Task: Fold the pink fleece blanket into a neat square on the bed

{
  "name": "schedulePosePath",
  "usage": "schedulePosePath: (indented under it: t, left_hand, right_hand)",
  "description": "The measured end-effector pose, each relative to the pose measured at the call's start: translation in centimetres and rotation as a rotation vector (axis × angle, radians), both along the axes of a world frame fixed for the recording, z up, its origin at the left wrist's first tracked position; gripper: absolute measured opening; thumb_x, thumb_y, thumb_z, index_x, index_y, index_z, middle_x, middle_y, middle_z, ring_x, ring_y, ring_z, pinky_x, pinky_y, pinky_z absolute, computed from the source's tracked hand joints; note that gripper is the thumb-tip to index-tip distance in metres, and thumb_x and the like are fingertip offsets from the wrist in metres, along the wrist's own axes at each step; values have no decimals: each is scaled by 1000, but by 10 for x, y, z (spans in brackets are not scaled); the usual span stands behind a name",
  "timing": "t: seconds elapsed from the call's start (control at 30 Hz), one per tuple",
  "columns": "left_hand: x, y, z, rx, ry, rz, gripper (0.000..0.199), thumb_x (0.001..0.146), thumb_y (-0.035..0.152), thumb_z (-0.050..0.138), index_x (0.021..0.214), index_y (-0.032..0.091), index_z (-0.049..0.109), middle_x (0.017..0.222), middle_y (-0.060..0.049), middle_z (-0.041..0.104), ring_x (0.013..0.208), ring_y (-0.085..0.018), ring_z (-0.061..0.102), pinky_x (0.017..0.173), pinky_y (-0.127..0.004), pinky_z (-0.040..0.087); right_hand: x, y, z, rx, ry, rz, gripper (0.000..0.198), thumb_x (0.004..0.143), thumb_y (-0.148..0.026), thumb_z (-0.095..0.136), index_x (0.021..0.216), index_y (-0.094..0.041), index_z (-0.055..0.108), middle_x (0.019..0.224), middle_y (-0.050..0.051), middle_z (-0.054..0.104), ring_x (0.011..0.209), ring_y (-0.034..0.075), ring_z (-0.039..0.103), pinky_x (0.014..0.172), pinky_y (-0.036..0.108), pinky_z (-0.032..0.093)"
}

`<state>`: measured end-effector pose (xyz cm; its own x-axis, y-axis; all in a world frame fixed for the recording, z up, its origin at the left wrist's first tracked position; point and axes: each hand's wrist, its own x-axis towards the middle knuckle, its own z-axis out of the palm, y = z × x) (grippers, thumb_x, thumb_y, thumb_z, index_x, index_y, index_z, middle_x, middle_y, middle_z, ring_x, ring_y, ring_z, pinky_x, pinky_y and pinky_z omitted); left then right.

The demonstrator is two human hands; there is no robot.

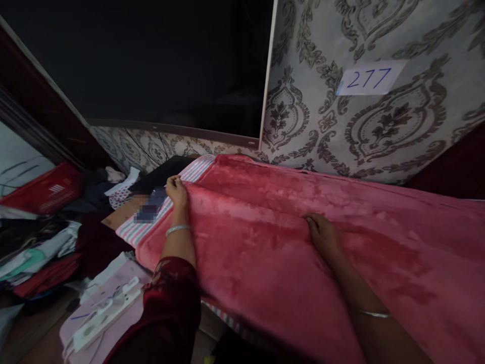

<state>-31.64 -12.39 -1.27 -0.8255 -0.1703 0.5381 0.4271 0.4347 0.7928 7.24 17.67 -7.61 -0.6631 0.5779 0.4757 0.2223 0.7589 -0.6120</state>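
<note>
Pink blanket (242,268): spread below television (170,60), support hidden | Left hand (177,191): fingers pinching it beside striped border (197,170) | Right hand (323,233): fingers appear closed on raised ridge (250,203) | Judged soft, limp, fairly heavy, not fragile; best held at border and ridge, hands well apart

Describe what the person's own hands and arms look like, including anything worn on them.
Both hands are bare, without gloves. Above the left hand, a silver-coloured bracelet circles the wrist, and a dark red, patterned sleeve stops partway along the forearm. The arm behind the right hand wears a thin silver-coloured bangle; no sleeve shows there.
</note>
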Motion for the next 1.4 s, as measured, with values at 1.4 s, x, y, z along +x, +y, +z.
schedulePosePath:
  t: [1.4]
  left_hand:
    - [88, 74, 16, -995, 222, -443, 54, 101, 50, 38, 75, 17, 71, 83, -16, 75, 80, -28, 70, 67, -32, 39]
  right_hand:
    - [-2, -8, 15, 143, 108, 24, 34, 103, -29, 42, 98, -21, 75, 95, 10, 72, 92, 25, 65, 88, 41, 52]
